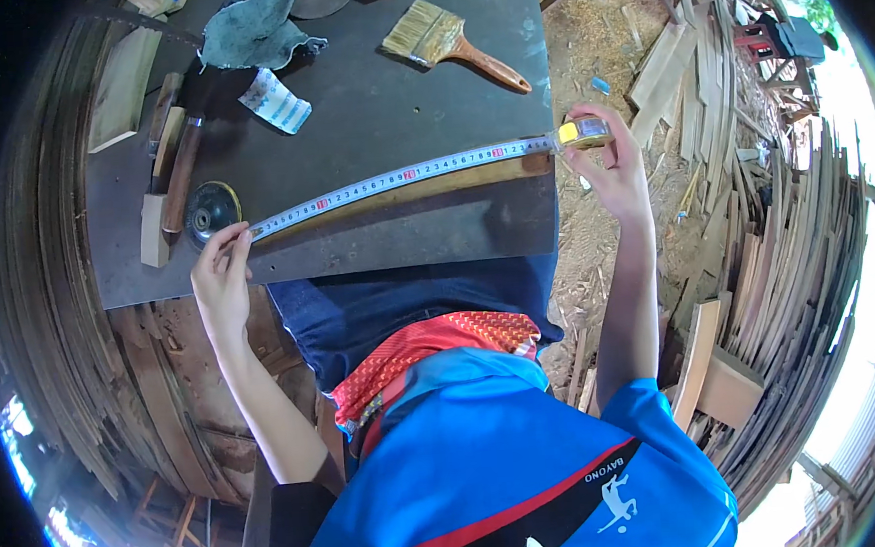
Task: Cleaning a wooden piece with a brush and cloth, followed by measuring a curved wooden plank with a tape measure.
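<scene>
- Stacked timber (799, 281) to the right of the bench, long thin lengths, running close together; more long boards (40, 248) along the left.
- Dark tabletop (359, 128) in front of the person, its near edge just beyond the lap.
- Tape measure (402, 177) drawn out across the near part of the tabletop, slanting up to the right; yellow-and-silver case at the right table edge, pale blade bowed in this wide view.
- Wooden strip (403, 198) lies along the blade's near side; contact between the two, cannot tell.
- Grey cloth (257, 29), rumpled, toward the far left of the tabletop.
- Paintbrush (449, 52), wooden handle pointing toward the right edge, well apart from the tape.
- Right hand (616, 167): fingers and thumb wrapped about the tape case.
- Left hand (223, 267): thumb and fingertips pinching the blade's free end.
- Round dark disc (212, 210) just beyond the left fingertips.
- Blue-and-white scrap (276, 101), creased, near the cloth.
</scene>
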A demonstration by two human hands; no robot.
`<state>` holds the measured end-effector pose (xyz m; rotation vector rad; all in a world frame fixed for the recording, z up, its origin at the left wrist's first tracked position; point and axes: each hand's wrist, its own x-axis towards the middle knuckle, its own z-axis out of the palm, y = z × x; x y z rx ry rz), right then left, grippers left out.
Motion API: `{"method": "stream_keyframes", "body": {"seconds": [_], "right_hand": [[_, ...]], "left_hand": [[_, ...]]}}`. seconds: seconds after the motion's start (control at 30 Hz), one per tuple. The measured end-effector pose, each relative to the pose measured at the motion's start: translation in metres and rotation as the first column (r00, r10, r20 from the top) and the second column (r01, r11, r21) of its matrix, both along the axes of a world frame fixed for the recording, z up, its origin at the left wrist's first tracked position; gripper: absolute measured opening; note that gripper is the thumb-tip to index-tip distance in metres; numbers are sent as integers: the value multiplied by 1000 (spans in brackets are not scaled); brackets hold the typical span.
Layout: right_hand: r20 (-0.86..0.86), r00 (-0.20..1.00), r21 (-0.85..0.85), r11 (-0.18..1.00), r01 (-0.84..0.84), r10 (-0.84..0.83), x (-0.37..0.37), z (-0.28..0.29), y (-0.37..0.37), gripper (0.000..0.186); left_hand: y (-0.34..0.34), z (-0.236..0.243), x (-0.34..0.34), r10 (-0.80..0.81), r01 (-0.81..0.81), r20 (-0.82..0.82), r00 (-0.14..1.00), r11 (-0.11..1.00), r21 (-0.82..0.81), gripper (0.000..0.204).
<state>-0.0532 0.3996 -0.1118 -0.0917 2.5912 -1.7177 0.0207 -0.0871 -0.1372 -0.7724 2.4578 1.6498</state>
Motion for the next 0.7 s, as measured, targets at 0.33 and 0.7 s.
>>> {"method": "stream_keyframes", "body": {"seconds": [0.33, 0.7], "right_hand": [[-134, 990, -20, 999, 51, -53, 5, -23, -2, 53], [-134, 983, 121, 982, 144, -127, 6, -15, -19, 45]], "left_hand": [[3, 2, 0, 25, -25, 2, 1000, 1000, 10, 24], [-4, -9, 5, 17, -17, -31, 999, 1000, 27, 22]]}}
